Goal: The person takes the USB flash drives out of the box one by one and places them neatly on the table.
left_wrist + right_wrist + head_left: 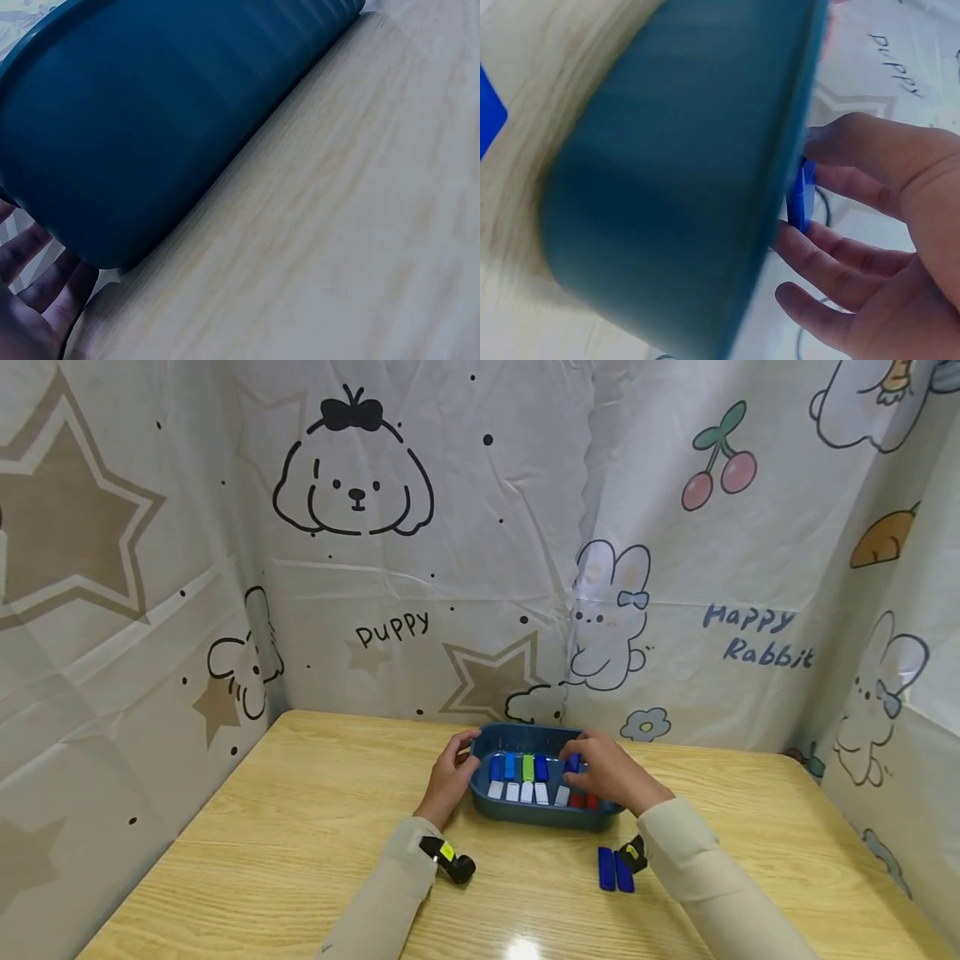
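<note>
A dark teal plastic basin (pixel 517 812) stands on the table, with small oblong blocks laid in two rows inside. My left hand (pixel 447 777) rests against the basin's left end, its fingers spread along the outside wall in the left wrist view. My right hand (pixel 607 768) reaches over the right end and pinches a dark blue block (pixel 801 196) between thumb and fingers. Blue blocks and a lime green block (pixel 528 767) make up the back row. Several white blocks (pixel 512 792) and red blocks (pixel 577 800) lie in front, partly hidden by the right hand.
Two dark blue blocks (pixel 606 869) lie side by side on the wooden table (pixel 300 843), in front of the basin and near the right wrist. A printed white curtain (pixel 480 527) hangs behind the table and at both sides.
</note>
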`<state>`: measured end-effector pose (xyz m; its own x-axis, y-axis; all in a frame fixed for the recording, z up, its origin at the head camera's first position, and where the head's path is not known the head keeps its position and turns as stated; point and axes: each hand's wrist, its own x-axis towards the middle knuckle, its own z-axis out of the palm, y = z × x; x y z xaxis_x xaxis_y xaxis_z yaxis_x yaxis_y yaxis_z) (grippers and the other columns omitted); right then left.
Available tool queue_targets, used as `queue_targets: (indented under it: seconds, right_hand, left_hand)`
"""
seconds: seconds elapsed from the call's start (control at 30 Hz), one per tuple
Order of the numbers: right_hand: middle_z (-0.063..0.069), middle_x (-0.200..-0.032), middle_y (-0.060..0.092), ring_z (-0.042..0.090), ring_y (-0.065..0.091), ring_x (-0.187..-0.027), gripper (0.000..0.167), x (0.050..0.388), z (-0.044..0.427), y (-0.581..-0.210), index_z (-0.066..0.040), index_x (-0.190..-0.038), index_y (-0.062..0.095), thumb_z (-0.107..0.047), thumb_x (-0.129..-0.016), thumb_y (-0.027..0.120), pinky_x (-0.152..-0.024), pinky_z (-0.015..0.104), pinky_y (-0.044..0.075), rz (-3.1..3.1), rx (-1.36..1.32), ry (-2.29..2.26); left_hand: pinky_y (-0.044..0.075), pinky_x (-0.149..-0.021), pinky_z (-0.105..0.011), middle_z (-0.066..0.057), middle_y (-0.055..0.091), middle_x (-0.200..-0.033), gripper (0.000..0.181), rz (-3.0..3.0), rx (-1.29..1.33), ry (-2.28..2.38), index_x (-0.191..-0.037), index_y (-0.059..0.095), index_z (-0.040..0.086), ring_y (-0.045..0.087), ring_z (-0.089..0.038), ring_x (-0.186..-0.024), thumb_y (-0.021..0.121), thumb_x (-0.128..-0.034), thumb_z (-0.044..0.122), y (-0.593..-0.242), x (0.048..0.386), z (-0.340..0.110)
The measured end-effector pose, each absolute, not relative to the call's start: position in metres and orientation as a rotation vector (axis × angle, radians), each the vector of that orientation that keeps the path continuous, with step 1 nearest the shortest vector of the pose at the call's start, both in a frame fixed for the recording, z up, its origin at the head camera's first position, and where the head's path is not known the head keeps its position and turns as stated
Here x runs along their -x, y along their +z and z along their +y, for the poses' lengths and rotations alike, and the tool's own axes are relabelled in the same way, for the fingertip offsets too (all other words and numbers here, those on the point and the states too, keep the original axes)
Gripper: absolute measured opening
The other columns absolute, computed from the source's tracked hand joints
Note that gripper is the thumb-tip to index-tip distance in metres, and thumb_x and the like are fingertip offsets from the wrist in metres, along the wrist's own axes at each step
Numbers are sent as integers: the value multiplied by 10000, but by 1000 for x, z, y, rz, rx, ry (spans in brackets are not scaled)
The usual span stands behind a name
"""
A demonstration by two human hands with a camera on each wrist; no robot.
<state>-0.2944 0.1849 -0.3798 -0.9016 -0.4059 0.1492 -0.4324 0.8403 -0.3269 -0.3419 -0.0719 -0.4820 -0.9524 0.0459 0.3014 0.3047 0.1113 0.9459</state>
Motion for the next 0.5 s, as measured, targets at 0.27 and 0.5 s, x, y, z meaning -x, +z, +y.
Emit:
queue_targets:
  seconds: [0.27,0.5]
  right_hand:
    - [79,-1044,569,239,560,-894,236,274,184,-369,-136,-1018,722,-167,-791,782,-775,376,525,-2878,-713,570]
    - [61,-1054,555,205,557,-874,232,261,184,-369,-146,-1004,721,-166,-783,789,-776,346,532,-2845,-759,542]
  left_hand:
    - [372,-1061,-481,-175,498,-1390,456,-2230,391,-1923,-1338,508,3,451,-350,-1275,525,-882,-13,-457,323,-73]
    - [374,-1063,-469,-154,506,-1384,444,-2231,379,-1917,-1327,523,32,458,-337,-1271,522,-884,11,-453,317,-73]
